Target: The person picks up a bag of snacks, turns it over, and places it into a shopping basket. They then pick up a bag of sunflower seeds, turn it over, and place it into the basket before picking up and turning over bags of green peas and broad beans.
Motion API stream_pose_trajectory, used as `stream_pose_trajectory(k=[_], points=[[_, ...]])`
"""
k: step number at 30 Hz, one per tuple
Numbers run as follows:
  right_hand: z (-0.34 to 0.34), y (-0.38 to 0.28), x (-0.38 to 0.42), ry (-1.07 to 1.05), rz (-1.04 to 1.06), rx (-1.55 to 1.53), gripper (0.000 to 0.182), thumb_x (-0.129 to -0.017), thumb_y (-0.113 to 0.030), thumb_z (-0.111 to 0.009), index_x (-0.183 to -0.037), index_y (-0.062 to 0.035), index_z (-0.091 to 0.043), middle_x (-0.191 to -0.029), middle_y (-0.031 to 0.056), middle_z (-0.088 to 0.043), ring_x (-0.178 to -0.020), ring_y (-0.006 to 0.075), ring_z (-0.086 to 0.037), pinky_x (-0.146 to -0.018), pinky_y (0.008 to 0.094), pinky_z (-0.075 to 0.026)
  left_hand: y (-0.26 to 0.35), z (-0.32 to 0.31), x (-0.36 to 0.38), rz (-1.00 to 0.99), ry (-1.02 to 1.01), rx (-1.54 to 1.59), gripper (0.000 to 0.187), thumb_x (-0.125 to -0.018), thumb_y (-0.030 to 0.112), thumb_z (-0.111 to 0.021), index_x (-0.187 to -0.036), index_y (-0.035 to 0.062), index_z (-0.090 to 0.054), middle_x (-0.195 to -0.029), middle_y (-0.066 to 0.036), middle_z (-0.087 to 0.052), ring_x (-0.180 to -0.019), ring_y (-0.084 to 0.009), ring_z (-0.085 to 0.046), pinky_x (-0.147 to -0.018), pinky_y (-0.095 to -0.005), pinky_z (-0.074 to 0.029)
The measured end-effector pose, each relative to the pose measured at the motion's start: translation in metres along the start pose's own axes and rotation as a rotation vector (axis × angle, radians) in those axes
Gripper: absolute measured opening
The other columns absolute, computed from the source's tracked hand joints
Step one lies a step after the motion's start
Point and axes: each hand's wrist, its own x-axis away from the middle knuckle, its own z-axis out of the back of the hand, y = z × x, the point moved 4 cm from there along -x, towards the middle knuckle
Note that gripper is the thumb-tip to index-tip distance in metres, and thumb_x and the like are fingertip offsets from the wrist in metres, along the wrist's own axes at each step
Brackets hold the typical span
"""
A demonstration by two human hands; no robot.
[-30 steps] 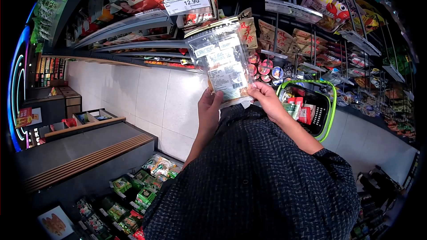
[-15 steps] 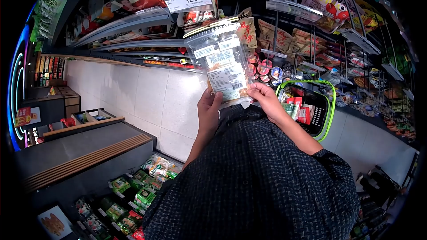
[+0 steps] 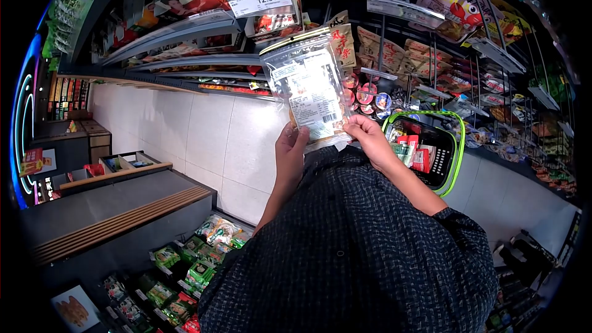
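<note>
Holding up, by its near end, a flat, clear plastic zip pouch with a white printed label; clamped at the near-left corner in the left hand, with thumb over the face, and at the near-right corner in the right hand; drawn together on the plastic in both grips, with some fingertips hidden behind it. Pointing away from the dark patterned shirt along its long axis, with a lean to the left toward the zip end; attached to neither hand along the side edges or at the far corners, only along the near edge; roughly equal, then, in nearness to left and right.

Beyond the zip end, toward the far left, a white price card on the shelf edge; just past the pouch's right edge, brown paper snack packets and small round-lidded tubs. Off to the right, a black plastic basket with a bright green rim, much nearer the right hand than the left; inside, by its left side, red and green packets; apart from the pouch, with the right hand and forearm between.
</note>
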Motion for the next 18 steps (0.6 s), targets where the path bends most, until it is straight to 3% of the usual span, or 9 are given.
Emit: stream_pose_trajectory(k=[5,7,8,10,11,14,18], points=[[0.002,0.004,-0.001,-0.013,-0.002,0.007,0.012,-0.091,-0.013,-0.059,-0.098,-0.0040,-0.060,-0.080,-0.0046,-0.059,-0.070,0.0029,-0.050,-0.064,0.0198,-0.041,0.000,-0.001,0.000,0.012,-0.001,-0.021,0.028,-0.096,0.011,-0.052,-0.119,-0.0049,-0.051,-0.107,-0.011,-0.063,-0.096,-0.0137,-0.059,-0.087,-0.0278,-0.046],[0.004,0.003,0.000,0.073,0.037,0.099,0.027,-0.088,-0.013,-0.062,-0.112,-0.0021,-0.055,-0.093,0.0014,-0.059,-0.081,0.0092,-0.053,-0.072,0.0242,-0.044,0.001,-0.004,0.000,0.009,-0.010,-0.030,0.028,-0.096,0.012,-0.052,-0.119,-0.0048,-0.051,-0.108,-0.011,-0.063,-0.097,-0.0142,-0.060,-0.087,-0.0283,-0.046],[0.003,0.000,0.001,0.074,0.041,0.100,0.027,-0.088,-0.013,-0.062,-0.112,-0.0021,-0.055,-0.093,0.0014,-0.059,-0.081,0.0092,-0.053,-0.072,0.0242,-0.044,0.003,-0.006,0.000,-0.005,-0.002,-0.050,0.029,-0.096,0.011,-0.051,-0.120,-0.0047,-0.050,-0.109,-0.011,-0.063,-0.098,-0.0150,-0.059,-0.088,-0.0290,-0.046],[0.001,-0.025,0.009,0.224,0.407,0.633,0.046,-0.084,-0.014,-0.065,-0.125,-0.0028,-0.047,-0.113,0.0102,-0.053,-0.100,0.0194,-0.053,-0.082,0.0312,-0.044,0.004,-0.007,-0.001,-0.023,0.002,-0.071,0.029,-0.096,0.011,-0.051,-0.121,-0.0047,-0.050,-0.110,-0.011,-0.062,-0.099,-0.0158,-0.059,-0.089,-0.0296,-0.046],[-0.001,-0.030,0.011,0.225,0.409,0.633,0.046,-0.084,-0.014,-0.065,-0.125,-0.0028,-0.047,-0.113,0.0102,-0.053,-0.100,0.0194,-0.053,-0.082,0.0312,-0.044,0.002,-0.005,-0.002,-0.027,0.006,-0.074,0.030,-0.096,0.011,-0.051,-0.122,-0.0044,-0.049,-0.111,-0.011,-0.062,-0.100,-0.0161,-0.059,-0.089,-0.0300,-0.046],[-0.010,-0.041,0.017,0.179,0.507,0.800,0.055,-0.082,-0.016,-0.066,-0.131,-0.0072,-0.043,-0.130,0.0159,-0.044,-0.120,0.0285,-0.046,-0.094,0.0376,-0.042,0.005,-0.009,-0.001,-0.032,-0.010,-0.069,0.030,-0.096,0.009,-0.049,-0.124,-0.0040,-0.048,-0.114,-0.011,-0.060,-0.102,-0.0161,-0.058,-0.090,-0.0305,-0.046],[-0.016,-0.033,0.013,0.008,0.343,0.570,0.066,-0.085,-0.020,-0.067,-0.140,-0.0064,-0.034,-0.139,0.0153,-0.039,-0.126,0.0265,-0.043,-0.098,0.0370,-0.040,0.006,-0.021,-0.002,-0.138,-0.139,-0.153,0.037,-0.094,0.009,-0.053,-0.129,-0.0011,-0.045,-0.118,-0.014,-0.058,-0.103,-0.0178,-0.058,-0.090,-0.0302,-0.046]])
